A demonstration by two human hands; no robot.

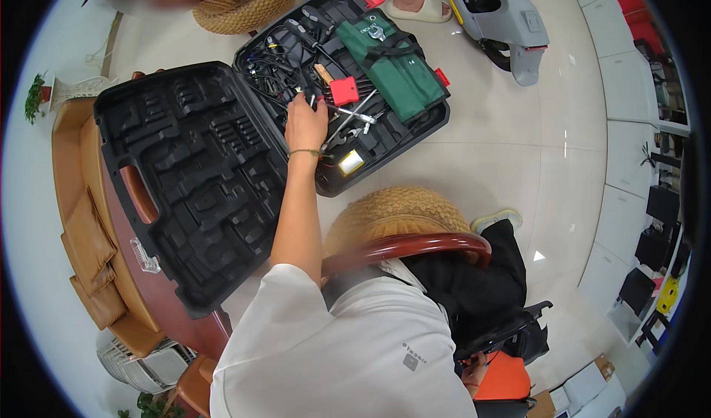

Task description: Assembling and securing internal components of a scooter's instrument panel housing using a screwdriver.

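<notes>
Floor (511,166) showing beyond; left hand (305,125) apparently picking among tools (355,114), fingers' grip unclear, red block (344,91) lying rightward; likely needing precision.

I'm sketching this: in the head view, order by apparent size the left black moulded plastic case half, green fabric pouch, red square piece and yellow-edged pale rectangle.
1. Left black moulded plastic case half
2. Green fabric pouch
3. Red square piece and yellow-edged pale rectangle: too alike to rank
</notes>
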